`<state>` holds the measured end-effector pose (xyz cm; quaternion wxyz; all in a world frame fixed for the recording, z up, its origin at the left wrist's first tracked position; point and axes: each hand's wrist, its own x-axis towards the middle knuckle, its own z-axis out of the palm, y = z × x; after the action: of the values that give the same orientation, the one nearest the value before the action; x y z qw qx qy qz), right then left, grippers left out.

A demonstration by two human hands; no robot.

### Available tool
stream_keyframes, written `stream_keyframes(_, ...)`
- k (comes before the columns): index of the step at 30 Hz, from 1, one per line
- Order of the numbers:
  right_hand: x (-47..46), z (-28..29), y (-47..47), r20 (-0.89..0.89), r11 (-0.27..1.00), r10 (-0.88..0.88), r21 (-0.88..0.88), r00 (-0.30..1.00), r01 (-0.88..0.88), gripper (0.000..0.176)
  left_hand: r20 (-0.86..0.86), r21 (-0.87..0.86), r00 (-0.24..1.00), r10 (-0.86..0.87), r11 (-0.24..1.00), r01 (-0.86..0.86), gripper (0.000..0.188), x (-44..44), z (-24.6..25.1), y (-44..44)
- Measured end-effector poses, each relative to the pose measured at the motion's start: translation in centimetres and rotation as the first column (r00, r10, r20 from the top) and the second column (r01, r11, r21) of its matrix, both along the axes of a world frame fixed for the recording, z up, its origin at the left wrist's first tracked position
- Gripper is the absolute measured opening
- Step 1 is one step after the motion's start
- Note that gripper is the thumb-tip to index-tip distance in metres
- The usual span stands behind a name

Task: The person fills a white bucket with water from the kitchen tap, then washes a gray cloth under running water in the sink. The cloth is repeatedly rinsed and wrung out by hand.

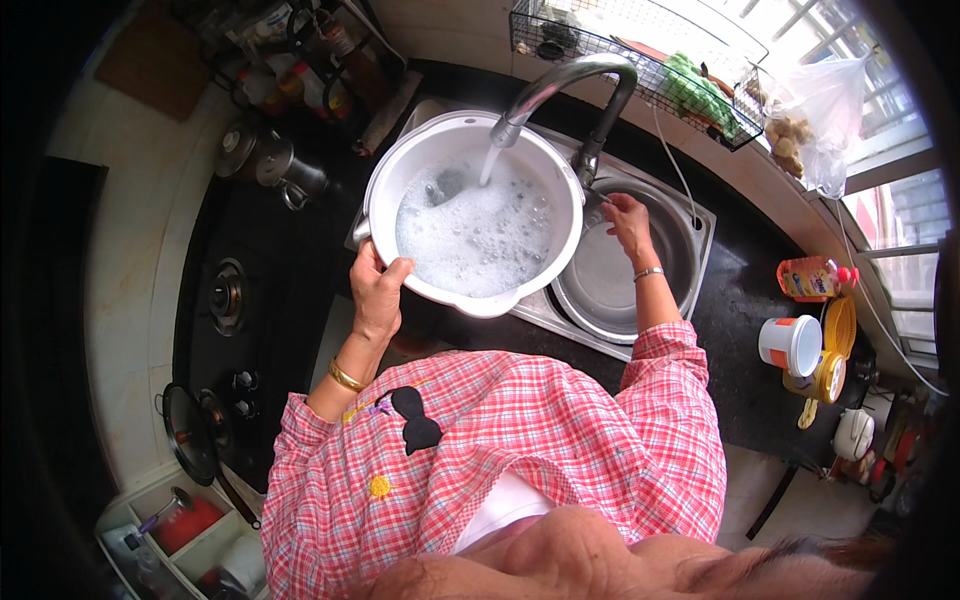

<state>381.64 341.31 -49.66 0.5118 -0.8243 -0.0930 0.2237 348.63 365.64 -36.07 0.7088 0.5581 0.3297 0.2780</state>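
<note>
A white plastic basin [382, 225] full of foamy water [480, 240] sits over the left part of the sink. My left hand [375, 289] grips its near left rim, thumb on top and fingers underneath. Water runs into the foam from a curved chrome faucet [559, 75]. At the faucet's base, my right hand [628, 225] has its fingertips on the thin lever [598, 196]. Below that hand lies a round metal pan [611, 281] in the right part of the stainless steel sink [701, 247].
A gas stove [227, 296] and metal pots [289, 169] are on the left. A wire rack [637, 82] hangs by the window. On the right counter are a detergent bottle [814, 278], a white tub [791, 343] and a yellow container [821, 379].
</note>
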Motion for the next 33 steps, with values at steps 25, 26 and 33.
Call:
stream_keyframes(25, 1.0, 0.7, -0.3, 0.009, 0.997, 0.079, 0.005, 0.997, -0.079, 0.034, 0.008, 0.000, 1.000, -0.006, 1.000, 0.006, 0.038, -0.3, 0.2, -0.1)
stream_keyframes(26, 1.2, 0.6, -0.3, 0.020, 0.997, 0.082, 0.010, 0.996, -0.082, 0.034, 0.010, -0.007, 1.000, -0.006, 1.000, 0.006, 0.038, -0.3, 0.2, -0.1)
stream_keyframes(33, 1.5, 0.3, -0.3, 0.024, 0.996, 0.091, 0.021, 0.996, -0.092, 0.034, 0.001, -0.017, 1.000, -0.006, 1.000, 0.006, 0.037, -0.2, 0.4, -0.1)
